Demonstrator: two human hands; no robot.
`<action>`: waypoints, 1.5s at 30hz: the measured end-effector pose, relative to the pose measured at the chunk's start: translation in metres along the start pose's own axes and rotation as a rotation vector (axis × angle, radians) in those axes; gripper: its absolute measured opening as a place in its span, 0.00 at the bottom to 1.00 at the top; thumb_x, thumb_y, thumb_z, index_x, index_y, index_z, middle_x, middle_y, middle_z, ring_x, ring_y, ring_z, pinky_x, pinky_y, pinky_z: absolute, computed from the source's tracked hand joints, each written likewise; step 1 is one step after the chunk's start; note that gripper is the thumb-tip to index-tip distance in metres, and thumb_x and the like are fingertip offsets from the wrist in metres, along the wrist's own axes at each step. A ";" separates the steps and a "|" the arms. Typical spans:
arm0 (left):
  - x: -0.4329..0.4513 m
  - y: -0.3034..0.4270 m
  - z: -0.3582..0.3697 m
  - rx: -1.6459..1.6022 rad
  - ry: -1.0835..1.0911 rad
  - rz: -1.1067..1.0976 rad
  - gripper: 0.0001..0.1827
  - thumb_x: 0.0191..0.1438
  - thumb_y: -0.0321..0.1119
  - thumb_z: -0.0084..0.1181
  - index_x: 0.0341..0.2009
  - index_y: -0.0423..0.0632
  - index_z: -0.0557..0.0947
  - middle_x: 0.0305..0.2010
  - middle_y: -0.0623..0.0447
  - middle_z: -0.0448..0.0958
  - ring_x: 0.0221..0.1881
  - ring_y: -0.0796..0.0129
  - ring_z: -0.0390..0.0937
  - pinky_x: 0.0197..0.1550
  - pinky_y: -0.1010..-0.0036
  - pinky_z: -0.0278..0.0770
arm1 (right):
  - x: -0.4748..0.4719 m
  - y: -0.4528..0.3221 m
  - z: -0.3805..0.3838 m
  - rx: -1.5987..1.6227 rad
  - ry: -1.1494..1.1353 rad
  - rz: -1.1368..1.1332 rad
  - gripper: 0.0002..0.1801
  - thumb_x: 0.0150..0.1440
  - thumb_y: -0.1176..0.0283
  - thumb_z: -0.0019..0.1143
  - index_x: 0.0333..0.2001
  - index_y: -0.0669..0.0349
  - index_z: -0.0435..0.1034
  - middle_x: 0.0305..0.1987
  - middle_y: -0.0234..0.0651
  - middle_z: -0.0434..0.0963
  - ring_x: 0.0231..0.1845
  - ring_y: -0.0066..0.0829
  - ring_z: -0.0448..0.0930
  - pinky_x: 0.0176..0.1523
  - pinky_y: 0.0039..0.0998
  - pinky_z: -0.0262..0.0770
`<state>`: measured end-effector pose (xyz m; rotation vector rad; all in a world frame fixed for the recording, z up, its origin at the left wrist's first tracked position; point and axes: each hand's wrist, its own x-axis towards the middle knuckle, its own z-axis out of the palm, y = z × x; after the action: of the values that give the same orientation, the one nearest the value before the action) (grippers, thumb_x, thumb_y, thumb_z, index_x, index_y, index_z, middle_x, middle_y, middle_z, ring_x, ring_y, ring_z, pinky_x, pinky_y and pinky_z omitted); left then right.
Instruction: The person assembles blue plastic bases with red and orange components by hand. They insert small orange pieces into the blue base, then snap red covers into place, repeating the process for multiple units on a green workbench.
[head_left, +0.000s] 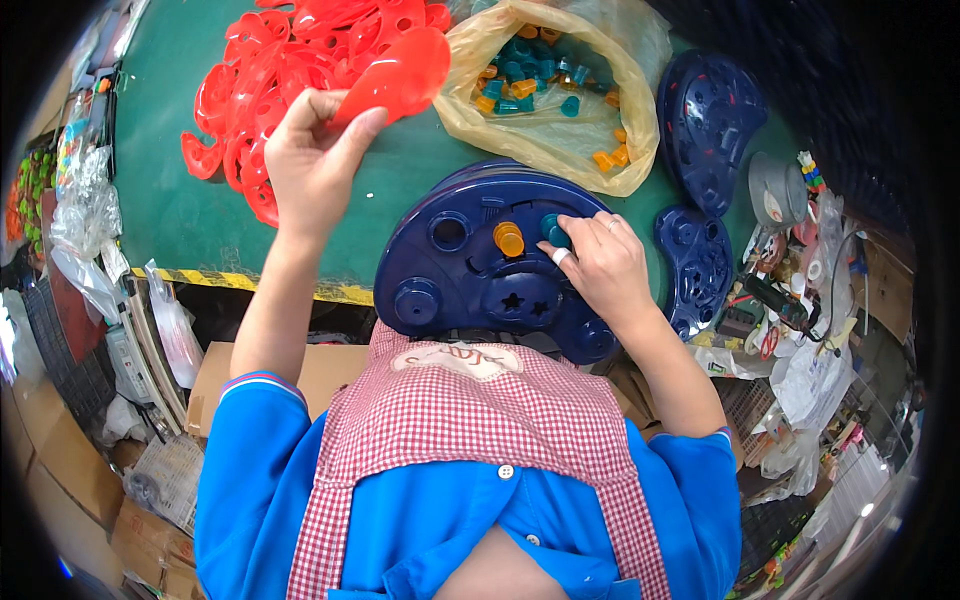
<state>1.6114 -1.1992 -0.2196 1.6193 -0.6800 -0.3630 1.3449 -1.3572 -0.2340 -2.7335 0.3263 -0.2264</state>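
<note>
My left hand (319, 154) holds up a curved red plastic part (405, 75) between thumb and fingers, above the green table. With thumb and forefinger, my right hand (600, 255) grips a teal plastic cap (555, 229) at the top face of a dark blue plastic shell (480, 289). An orange plastic cap (509, 239) stands in the shell, left of the teal one. Further left on the shell is a round hole. The shell's near side lies against my checked apron. Whether the teal cap is seated cannot be told.
A pile of red plastic parts (255, 105) lies at the back left. An open yellowish plastic bag (480, 135) holds many teal and orange caps. More blue shells (709, 120) lie at the right, beside a grey container (776, 191) and red-handled scissors (770, 341).
</note>
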 end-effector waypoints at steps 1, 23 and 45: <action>-0.008 0.010 0.005 -0.125 0.009 -0.029 0.11 0.53 0.27 0.68 0.31 0.39 0.77 0.34 0.54 0.80 0.35 0.79 0.73 0.40 0.81 0.72 | 0.000 0.000 0.000 -0.018 -0.009 0.025 0.23 0.45 0.64 0.71 0.41 0.67 0.75 0.31 0.39 0.77 0.34 0.39 0.77 0.41 0.35 0.73; -0.093 0.012 0.058 0.896 -0.644 0.311 0.42 0.33 0.43 0.76 0.58 0.63 0.78 0.70 0.47 0.62 0.66 0.45 0.61 0.65 0.51 0.56 | -0.053 -0.013 0.012 -0.072 0.101 0.344 0.46 0.38 0.63 0.77 0.63 0.57 0.67 0.67 0.46 0.63 0.65 0.50 0.64 0.60 0.43 0.68; -0.084 0.001 0.088 0.928 -0.798 0.326 0.47 0.37 0.63 0.69 0.65 0.74 0.69 0.65 0.42 0.62 0.65 0.48 0.60 0.62 0.51 0.59 | -0.055 0.030 -0.010 0.213 -0.151 0.207 0.44 0.42 0.56 0.71 0.66 0.41 0.64 0.69 0.43 0.59 0.68 0.50 0.61 0.68 0.50 0.57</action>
<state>1.4943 -1.2169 -0.2462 2.1590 -1.9023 -0.4907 1.2841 -1.3740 -0.2426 -2.4679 0.5084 0.0016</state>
